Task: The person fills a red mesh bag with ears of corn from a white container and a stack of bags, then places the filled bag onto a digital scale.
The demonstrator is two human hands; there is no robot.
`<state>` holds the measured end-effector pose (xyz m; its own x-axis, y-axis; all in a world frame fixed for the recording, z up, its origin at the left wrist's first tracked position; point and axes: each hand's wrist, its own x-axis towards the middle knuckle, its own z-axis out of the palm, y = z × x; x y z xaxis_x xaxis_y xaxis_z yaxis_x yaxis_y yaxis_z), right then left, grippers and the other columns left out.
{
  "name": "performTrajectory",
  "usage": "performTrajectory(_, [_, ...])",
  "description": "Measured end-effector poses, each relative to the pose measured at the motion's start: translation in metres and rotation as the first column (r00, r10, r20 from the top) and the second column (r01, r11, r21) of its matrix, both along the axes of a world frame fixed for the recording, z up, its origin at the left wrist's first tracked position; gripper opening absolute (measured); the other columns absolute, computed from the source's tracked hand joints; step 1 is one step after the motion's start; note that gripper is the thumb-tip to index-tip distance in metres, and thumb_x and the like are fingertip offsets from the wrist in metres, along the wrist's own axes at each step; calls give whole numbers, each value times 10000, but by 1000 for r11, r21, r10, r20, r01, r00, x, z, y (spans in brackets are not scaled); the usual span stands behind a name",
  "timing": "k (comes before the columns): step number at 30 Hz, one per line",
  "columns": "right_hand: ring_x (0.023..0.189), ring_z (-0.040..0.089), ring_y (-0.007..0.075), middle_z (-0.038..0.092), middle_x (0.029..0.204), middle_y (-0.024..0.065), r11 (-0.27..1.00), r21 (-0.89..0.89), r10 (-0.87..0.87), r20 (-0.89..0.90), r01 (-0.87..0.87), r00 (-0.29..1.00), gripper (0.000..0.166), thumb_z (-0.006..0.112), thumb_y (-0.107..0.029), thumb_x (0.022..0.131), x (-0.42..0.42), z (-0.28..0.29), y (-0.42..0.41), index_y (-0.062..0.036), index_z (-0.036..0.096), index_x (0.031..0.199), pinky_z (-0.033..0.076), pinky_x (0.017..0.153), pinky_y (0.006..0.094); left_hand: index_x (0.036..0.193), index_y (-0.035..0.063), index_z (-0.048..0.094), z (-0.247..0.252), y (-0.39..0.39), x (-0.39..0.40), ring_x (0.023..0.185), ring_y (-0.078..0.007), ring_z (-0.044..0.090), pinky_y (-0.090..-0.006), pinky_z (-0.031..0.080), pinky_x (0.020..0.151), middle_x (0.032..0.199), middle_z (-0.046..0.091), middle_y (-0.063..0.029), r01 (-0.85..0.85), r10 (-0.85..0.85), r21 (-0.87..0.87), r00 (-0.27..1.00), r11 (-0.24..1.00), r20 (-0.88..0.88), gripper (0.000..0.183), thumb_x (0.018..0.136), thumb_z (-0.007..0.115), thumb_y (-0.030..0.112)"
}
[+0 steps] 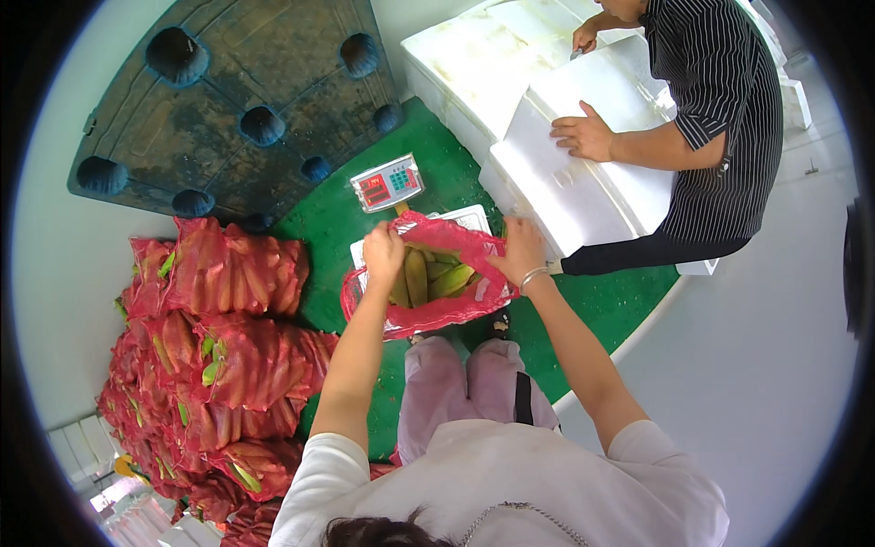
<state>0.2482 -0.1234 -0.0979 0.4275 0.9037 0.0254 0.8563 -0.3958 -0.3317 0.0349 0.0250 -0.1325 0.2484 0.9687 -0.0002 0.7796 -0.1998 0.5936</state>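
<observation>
A red mesh sack [437, 313] stands with its mouth spread wide on the white platform of a scale [472, 217]. Inside lie several green ears of corn in their husks [427, 277]. My left hand [384, 251] grips the sack's rim on the left side. On the right side my right hand [523, 253], with a bracelet at the wrist, holds the opposite rim, its thumb over the mesh. The scale's display and keypad unit [388, 183] sits just beyond the sack. The fingertips of both hands are partly hidden.
Filled red mesh sacks [232, 273] are piled at the left. A dark plastic pallet [205, 137] leans on the wall behind. At the right a co-worker [724, 123] in a striped shirt touches white foam boxes [574, 178]. The floor [437, 137] is green.
</observation>
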Motion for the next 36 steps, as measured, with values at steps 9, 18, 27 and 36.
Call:
performTrajectory(9, [788,617,197,646,869,56,683,-487,-188,-837,544,-513,122,561,-161,832,50,-68,-70,-78,591,917,505,718,386,688,-53,610,-61,76,-52,622,-301,598,-417,438,636,674,572,-284,-46,141,-385,965,922,220,249,716,443,129])
performTrajectory(18, [855,619,251,650,913,104,730,-403,124,-717,552,-686,229,483,-183,833,14,-47,-88,-18,598,944,490,806,402,599,-16,553,-60,80,-53,500,-160,441,-322,327,467,573,505,-57,-170,483,-667,816,725,318,104,629,509,73])
performTrajectory(27, [772,589,228,593,940,100,730,-300,-321,-944,614,-80,413,580,-310,860,-14,-24,-69,11,485,1101,487,685,312,1146,9,476,75,-8,-17,1069,-357,442,-424,370,901,1126,467,-206,43,-61,267,996,963,62,453,745,621,158])
performTrajectory(36, [1031,453,329,484,1078,182,909,416,52,-84,-12,995,536,683,-156,673,-70,78,-3,-10,450,1134,327,907,461,1054,2,525,75,-136,-30,994,-322,491,-440,372,847,993,530,-163,564,-572,-118,818,817,-52,437,700,668,214])
